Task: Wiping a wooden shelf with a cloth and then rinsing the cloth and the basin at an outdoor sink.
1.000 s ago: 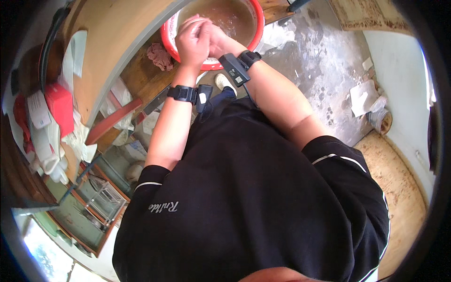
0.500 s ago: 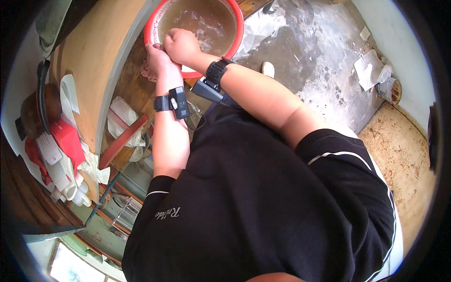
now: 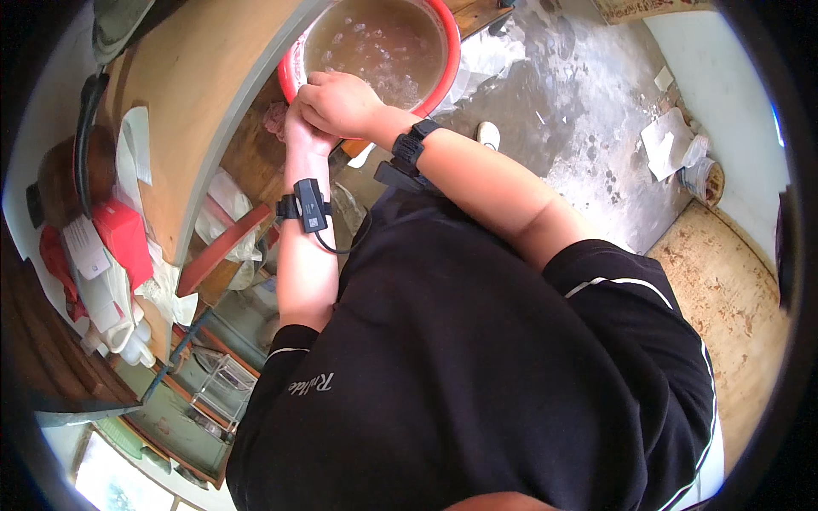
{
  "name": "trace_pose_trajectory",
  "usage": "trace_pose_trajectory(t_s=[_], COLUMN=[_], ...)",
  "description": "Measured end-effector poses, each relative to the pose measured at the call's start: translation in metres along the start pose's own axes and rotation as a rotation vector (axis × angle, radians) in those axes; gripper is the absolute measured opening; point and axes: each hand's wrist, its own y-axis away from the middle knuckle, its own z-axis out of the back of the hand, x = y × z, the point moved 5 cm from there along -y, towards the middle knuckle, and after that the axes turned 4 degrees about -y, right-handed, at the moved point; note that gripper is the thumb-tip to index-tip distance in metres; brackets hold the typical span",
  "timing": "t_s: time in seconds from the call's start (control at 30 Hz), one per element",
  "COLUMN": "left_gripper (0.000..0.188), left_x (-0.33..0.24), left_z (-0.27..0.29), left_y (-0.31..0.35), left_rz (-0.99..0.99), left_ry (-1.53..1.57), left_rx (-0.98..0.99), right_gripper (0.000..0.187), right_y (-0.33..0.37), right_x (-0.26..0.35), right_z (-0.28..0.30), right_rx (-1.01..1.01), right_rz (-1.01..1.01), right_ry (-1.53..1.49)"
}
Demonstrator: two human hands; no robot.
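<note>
A round basin with a red rim (image 3: 455,51) holds cloudy brown water (image 3: 366,38) with bubbles on its surface. At its near left rim my two hands are pressed together. My right hand (image 3: 342,102) lies on top, its fingers bent over and closed. Under it, my left hand (image 3: 305,133) is mostly covered, with its wrist turned up and its fingers curled. Whatever lies between them, if anything, is hidden. A crumpled pink cloth (image 3: 274,120) sits just left of the basin.
Left of the basin rises a wooden panel (image 3: 192,81) with a grey edge. A red box (image 3: 122,243) and papers lie at far left. Clear plastic sheeting (image 3: 490,55) is right of the basin. A bucket (image 3: 705,180) stands by the right wall.
The basin and my hands sit further right and slightly lower in view. My right hand's knuckles have turned, and its fingers now lie across my left hand. The bubbles have shifted.
</note>
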Motion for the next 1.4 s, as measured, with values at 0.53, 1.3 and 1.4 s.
trace_pose_trajectory(t_s=[0.53,1.3,1.4], left_gripper=[0.046,0.030,0.035], left_x=[0.009,0.015,-0.014], left_z=[-0.040,-0.067,-0.042], left_y=[-0.015,-0.013,-0.003], left_rz=[-0.237,-0.322,-0.314], left_ry=[0.048,-0.156,-0.048], left_rx=[0.081,-0.371,-0.236], right_gripper=[0.052,0.051,0.053], right_y=[-0.002,0.011,0.021], right_x=[-0.002,-0.067,-0.067], right_z=[0.006,0.000,0.009], right_rx=[-0.234,-0.125,-0.017], right_rz=[-0.196,-0.990,-1.020], right_ry=[-0.116,-0.960,-1.180])
